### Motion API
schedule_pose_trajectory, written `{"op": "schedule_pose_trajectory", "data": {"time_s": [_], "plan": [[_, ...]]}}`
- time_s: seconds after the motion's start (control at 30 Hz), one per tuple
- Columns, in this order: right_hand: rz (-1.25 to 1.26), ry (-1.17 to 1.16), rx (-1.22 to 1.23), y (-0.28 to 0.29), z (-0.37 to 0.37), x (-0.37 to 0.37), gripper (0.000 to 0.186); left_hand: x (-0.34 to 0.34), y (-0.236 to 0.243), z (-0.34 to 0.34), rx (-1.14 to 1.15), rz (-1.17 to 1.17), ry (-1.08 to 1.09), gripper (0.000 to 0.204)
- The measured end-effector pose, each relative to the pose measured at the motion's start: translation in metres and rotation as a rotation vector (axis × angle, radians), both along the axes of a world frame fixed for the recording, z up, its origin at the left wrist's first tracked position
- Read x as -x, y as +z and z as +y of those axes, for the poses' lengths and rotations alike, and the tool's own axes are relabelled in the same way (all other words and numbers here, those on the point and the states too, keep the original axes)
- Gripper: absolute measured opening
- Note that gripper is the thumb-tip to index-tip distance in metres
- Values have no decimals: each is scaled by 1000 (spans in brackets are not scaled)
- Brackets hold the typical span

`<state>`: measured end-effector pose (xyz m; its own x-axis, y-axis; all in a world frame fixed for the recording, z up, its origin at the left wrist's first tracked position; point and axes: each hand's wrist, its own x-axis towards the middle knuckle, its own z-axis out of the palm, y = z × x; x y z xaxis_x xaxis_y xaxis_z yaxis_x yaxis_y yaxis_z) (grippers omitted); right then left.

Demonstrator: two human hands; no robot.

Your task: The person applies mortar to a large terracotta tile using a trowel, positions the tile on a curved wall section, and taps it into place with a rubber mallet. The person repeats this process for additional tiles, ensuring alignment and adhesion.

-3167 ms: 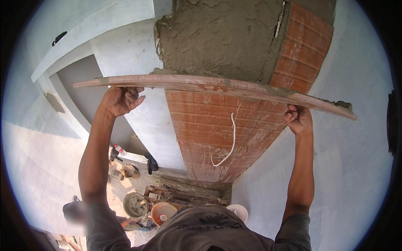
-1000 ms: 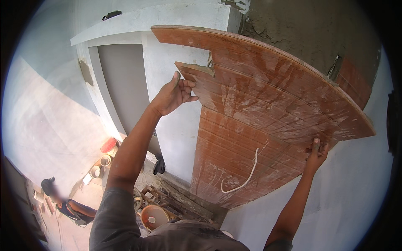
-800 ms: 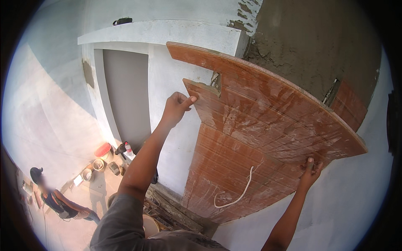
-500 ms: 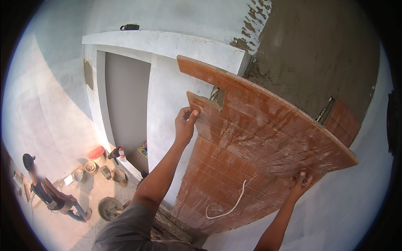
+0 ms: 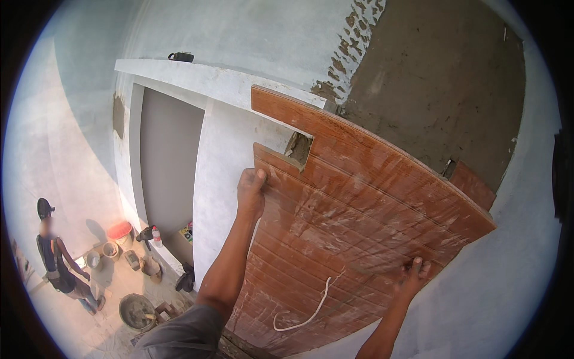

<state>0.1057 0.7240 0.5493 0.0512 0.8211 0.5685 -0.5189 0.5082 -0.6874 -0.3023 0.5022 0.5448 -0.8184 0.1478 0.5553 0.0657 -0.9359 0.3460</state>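
Observation:
A large reddish-brown wood-look tile [image 5: 365, 173], smeared with pale dust, leans against the wall with a rectangular notch cut into its left side. My left hand [image 5: 251, 191] is closed on its left edge just below the notch, thumb on the front face. Near the tile's lower right edge, my right hand [image 5: 414, 278] grips it with bent fingers. Grey mortar [image 5: 299, 146] shows through the notch. Similar tiles [image 5: 287, 269] cover the wall below, and a white cable [image 5: 320, 305] hangs out from them. Behind the tile's upper edge spreads a grey mortared wall [image 5: 442, 78].
A white ledge [image 5: 149, 69] with a small black object [image 5: 181, 57] runs over a grey doorway [image 5: 170, 161]. Down left, a person [image 5: 57, 263] stands on the floor near a red-topped bucket [image 5: 119, 232], several small containers and a mortar basin [image 5: 137, 312].
The tile's upper edge now sits closer against the wall, and both hands have shifted slightly with it. The view has moved a little. The person below has turned and changed stance.

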Motion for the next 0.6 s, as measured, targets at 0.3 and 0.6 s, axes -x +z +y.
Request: {"op": "schedule_pose_trajectory", "data": {"time_s": [0.3,0.6], "plan": [[-62,-100,42,45,-12,-57,31,-83,61,-21,106,-50,46,40],[-157,-215,180,46,-6,-95,35,-115,70,7,275,-99,-31,39]]}}
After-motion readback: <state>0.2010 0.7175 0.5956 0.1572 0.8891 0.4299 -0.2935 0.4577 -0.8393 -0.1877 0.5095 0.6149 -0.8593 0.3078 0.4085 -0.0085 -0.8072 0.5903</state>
